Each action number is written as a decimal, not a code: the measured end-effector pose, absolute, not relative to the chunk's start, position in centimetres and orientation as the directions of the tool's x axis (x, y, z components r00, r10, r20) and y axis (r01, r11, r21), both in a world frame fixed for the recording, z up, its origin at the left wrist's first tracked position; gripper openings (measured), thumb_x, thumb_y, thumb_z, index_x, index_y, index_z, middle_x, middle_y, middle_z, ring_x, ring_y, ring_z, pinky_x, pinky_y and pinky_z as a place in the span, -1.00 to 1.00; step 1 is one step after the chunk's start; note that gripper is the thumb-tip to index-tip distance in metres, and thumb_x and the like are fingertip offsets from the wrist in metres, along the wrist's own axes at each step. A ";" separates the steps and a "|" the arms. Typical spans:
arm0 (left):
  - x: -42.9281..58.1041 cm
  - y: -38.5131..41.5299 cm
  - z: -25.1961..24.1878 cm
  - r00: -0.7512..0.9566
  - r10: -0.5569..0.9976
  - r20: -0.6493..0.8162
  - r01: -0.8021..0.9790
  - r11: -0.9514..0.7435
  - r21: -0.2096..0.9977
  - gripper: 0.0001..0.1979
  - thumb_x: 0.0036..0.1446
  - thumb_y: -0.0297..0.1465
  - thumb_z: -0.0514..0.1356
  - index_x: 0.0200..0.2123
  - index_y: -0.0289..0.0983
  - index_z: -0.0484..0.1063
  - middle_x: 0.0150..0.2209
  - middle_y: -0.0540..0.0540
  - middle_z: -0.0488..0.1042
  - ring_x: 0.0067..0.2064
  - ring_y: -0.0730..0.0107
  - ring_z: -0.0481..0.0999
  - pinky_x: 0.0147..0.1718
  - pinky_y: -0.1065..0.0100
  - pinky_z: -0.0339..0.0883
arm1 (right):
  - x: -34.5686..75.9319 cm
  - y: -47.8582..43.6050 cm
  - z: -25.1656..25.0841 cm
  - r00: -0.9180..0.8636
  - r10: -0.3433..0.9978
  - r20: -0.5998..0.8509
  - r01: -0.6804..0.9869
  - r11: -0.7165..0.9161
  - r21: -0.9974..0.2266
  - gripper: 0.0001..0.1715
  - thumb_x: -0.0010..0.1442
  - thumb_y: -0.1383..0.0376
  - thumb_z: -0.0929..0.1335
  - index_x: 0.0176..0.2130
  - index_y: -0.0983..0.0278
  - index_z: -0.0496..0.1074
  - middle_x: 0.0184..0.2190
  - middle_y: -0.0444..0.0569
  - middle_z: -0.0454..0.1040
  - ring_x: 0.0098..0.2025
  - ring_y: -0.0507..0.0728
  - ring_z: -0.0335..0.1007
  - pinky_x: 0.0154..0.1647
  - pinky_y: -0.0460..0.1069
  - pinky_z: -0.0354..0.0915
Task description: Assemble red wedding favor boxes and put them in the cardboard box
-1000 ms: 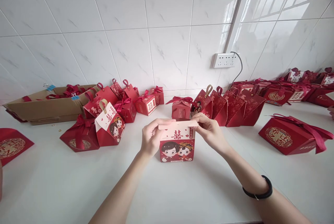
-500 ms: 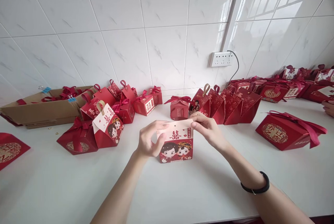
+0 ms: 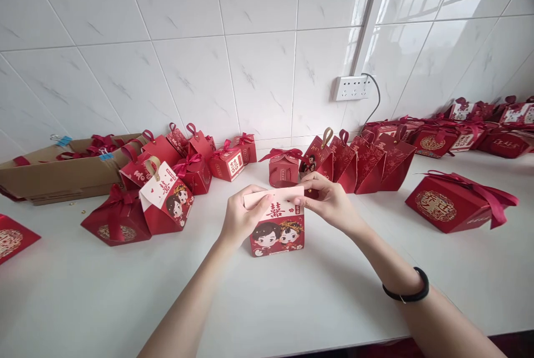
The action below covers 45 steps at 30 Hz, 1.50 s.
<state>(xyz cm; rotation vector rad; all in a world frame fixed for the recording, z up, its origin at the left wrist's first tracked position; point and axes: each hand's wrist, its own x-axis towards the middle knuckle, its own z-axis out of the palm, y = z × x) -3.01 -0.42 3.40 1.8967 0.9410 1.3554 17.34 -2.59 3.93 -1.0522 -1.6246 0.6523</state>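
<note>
A red and white paper gift box with two cartoon faces and a red character stands upright on the white table in front of me. My left hand pinches the left part of its pale top edge, thumb on the front and fingers behind. At the top right corner, my right hand is closed on the same edge, thumb in front. A small gold-coloured bit shows by the right fingers, too small to make out. The backs of both grips are hidden. A black band circles my right wrist.
Finished-looking red boxes with ribbons and loops stand at the left, beside a cardboard carton with blue clips. More loop-topped boxes line the back right. A ribboned box lies at the right. A socket strip is on the tiled wall.
My left thumb has moved right and up onto the front of the box's top edge, covering the small hole there. A person's hand at the far right edge has left the view.
</note>
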 end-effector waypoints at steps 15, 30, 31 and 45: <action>-2.3 -0.9 3.2 0.229 0.846 0.482 0.117 -0.515 0.849 -0.76 0.09 -0.24 0.21 -0.47 -0.29 0.42 -0.57 0.00 0.40 -0.53 0.46 0.37 -0.57 0.50 0.25 | 17.7 -2.9 4.3 0.033 0.866 0.499 0.001 0.499 -0.867 -0.79 0.20 0.24 0.30 -0.29 0.21 0.52 -0.29 -0.04 0.41 -0.24 0.08 0.42 -0.13 0.06 0.45; -1.4 -2.0 3.3 0.304 0.886 0.349 -0.025 -0.359 0.933 -0.79 0.12 -0.24 0.23 -0.41 -0.25 0.38 -0.58 0.03 0.41 -0.55 0.43 0.41 -0.62 0.47 0.22 | 16.1 -5.5 4.8 -0.126 0.332 0.935 0.480 0.845 -0.235 -0.65 0.17 0.58 0.30 -0.30 0.15 0.49 -0.33 -0.07 0.27 -0.16 0.15 0.50 -0.25 0.06 0.50; -1.4 -2.1 3.3 0.317 0.890 0.327 -0.032 -0.335 0.942 -0.80 0.14 -0.24 0.22 -0.39 -0.25 0.38 -0.57 0.03 0.43 -0.53 0.41 0.44 -0.60 0.46 0.25 | 16.0 -5.6 4.8 -0.180 0.286 0.941 0.491 0.855 -0.166 -0.64 0.15 0.61 0.29 -0.29 0.16 0.48 -0.37 -0.08 0.26 -0.15 0.16 0.49 -0.25 0.06 0.50; -2.2 -1.5 2.8 0.344 0.578 0.740 0.035 -0.796 0.605 -0.82 0.21 -0.48 0.08 -0.35 -0.26 0.48 -0.26 -0.09 0.38 -0.29 0.42 0.46 -0.34 0.40 0.38 | 16.1 -4.9 3.9 -0.392 0.216 0.894 0.493 0.870 0.006 -0.70 0.14 0.64 0.31 -0.26 0.28 0.41 -0.35 0.00 0.45 -0.22 0.12 0.43 -0.32 0.03 0.40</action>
